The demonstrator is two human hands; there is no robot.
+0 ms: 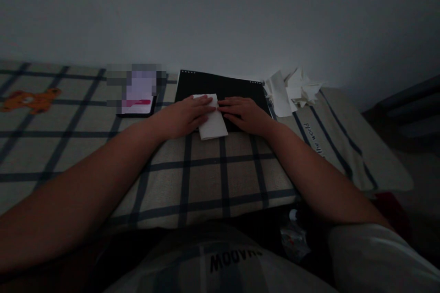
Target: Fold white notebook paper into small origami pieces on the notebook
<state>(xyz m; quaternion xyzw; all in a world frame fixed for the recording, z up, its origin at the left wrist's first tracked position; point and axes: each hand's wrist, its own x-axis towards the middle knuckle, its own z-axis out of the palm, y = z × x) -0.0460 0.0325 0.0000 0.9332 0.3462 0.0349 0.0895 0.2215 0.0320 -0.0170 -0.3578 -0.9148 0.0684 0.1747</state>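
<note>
— What's around me here?
— Dim light, everything greyish. Ahead of me a plain pale wall fills the upper half, bare and smooth.
— And below it?
— A beige cloth cover with dark blue checked lines spread over a padded surface, running right up to the wall. An orange cartoon bear print sits on it far left.
— To my right?
— The cover's edge drops away; a dark piece of furniture stands there, too dim to make out.
</note>
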